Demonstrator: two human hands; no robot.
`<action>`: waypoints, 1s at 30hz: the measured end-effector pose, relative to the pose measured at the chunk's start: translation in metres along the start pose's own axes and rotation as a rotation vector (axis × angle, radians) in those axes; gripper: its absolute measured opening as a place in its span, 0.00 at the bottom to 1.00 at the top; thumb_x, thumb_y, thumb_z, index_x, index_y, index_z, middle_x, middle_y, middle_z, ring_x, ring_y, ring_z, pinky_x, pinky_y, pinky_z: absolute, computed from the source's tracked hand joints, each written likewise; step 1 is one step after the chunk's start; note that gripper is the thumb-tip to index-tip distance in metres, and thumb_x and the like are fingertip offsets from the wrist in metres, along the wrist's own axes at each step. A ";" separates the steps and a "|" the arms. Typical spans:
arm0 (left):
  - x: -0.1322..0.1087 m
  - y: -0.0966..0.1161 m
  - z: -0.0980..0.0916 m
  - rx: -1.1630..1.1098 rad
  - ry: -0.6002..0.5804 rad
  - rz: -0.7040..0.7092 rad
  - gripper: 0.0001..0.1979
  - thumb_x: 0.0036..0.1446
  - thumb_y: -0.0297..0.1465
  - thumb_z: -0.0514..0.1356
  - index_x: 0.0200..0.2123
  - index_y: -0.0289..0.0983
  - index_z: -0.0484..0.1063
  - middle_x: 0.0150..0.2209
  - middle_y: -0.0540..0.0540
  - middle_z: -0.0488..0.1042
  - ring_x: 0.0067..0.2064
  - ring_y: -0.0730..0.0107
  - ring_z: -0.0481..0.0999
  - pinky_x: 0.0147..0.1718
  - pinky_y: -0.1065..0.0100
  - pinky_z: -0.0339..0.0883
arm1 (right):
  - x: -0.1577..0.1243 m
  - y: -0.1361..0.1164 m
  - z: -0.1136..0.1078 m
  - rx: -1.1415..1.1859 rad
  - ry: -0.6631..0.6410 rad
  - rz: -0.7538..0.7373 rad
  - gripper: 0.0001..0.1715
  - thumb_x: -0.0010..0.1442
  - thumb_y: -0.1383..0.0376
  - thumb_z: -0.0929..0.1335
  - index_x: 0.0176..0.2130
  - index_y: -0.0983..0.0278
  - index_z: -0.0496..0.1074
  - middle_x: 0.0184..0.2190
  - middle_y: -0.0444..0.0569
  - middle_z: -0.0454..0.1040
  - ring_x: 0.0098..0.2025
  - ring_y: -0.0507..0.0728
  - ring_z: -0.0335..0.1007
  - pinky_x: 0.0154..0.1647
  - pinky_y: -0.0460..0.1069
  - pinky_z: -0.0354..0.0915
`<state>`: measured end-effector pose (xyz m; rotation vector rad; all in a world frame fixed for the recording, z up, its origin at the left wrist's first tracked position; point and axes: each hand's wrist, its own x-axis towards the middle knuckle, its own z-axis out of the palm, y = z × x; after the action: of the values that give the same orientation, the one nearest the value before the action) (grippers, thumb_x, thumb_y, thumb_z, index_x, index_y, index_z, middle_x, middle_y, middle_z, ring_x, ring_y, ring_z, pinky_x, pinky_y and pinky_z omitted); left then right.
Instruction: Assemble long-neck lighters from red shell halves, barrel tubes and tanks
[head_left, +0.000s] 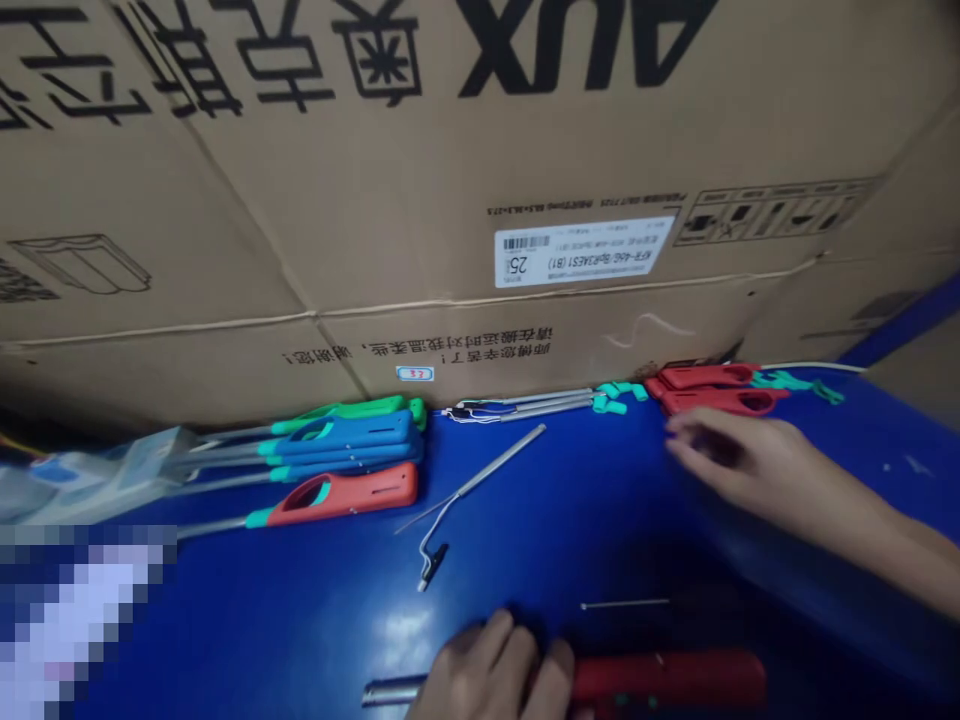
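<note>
- Nearest you: your left hand (491,665), at the lower edge of the view, is closed around a red lighter (667,680) where its metal tube (390,692) meets the body. The lighter lies flat along the blue surface (262,620).
- Judgement: hold it at that joint and press it to the surface so it cannot roll.
- Your right hand (739,460) is loosely spread and holds nothing I can see. Its fingertips are just beside two red handles (712,390); blur hides whether they touch.
- Between your hands lie a thin wire (626,603) and a loose tube with a bent wire tail (487,470). Keep your sleeve off both.
- Further left is a stack of finished lighters (345,450).
- Containers: a clear plastic bag (90,475) seems to take the stack's tube tips. The cardboard box (480,200) behind is shut, so you cannot tell its contents.
</note>
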<state>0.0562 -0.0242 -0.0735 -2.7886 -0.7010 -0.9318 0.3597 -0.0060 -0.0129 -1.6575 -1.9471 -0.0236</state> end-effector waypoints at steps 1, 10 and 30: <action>0.001 0.001 -0.002 0.000 0.003 -0.020 0.13 0.66 0.33 0.46 0.37 0.37 0.70 0.22 0.49 0.73 0.23 0.64 0.76 0.14 0.67 0.66 | 0.011 -0.001 0.004 -0.091 -0.118 0.055 0.06 0.61 0.66 0.69 0.40 0.63 0.74 0.29 0.52 0.79 0.26 0.56 0.75 0.26 0.48 0.69; -0.008 0.011 -0.011 -0.162 -0.009 -0.068 0.17 0.54 0.29 0.60 0.48 0.33 0.69 0.36 0.41 0.78 0.33 0.59 0.76 0.21 0.63 0.69 | 0.048 -0.026 0.055 -0.451 -0.386 0.219 0.15 0.62 0.71 0.63 0.48 0.71 0.71 0.43 0.65 0.75 0.45 0.66 0.75 0.44 0.54 0.66; -0.012 0.004 -0.019 -0.134 -0.170 -0.028 0.11 0.65 0.30 0.54 0.50 0.36 0.65 0.35 0.44 0.78 0.34 0.63 0.74 0.37 0.60 0.62 | -0.062 -0.104 0.040 0.260 0.149 -0.546 0.08 0.62 0.70 0.67 0.43 0.67 0.72 0.36 0.52 0.76 0.37 0.55 0.73 0.36 0.48 0.69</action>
<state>0.0396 -0.0373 -0.0655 -3.0113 -0.7263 -0.7798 0.2529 -0.0706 -0.0369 -0.9028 -2.1226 -0.0956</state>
